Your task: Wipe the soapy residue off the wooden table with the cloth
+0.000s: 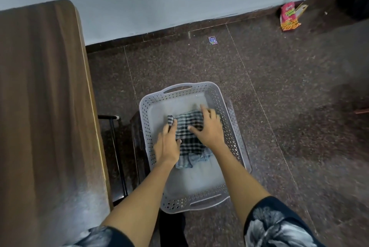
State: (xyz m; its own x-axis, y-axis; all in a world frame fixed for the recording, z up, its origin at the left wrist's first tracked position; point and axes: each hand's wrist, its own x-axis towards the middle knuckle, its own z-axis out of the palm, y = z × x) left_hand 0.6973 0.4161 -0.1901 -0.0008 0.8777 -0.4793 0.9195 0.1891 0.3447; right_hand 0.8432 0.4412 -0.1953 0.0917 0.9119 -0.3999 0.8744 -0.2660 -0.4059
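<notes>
A dark checked cloth (188, 127) lies in a grey perforated plastic basket (229, 125) on the floor. My left hand (168, 144) lies on the cloth's left edge, fingers fairly straight, its fingertips at a rolled corner of the cloth. My right hand (208, 129) rests flat on the cloth's right side with fingers spread. A paler blue-grey cloth (196, 160) shows under the checked one. The wooden table (44, 91) stands at the left, with a whitish soapy film on its near end (79, 202).
The basket sits on something dark beside a black metal frame (117, 157) under the table. The speckled stone floor holds a snack box (289, 17) and a small wrapper (212, 40) near the pale wall.
</notes>
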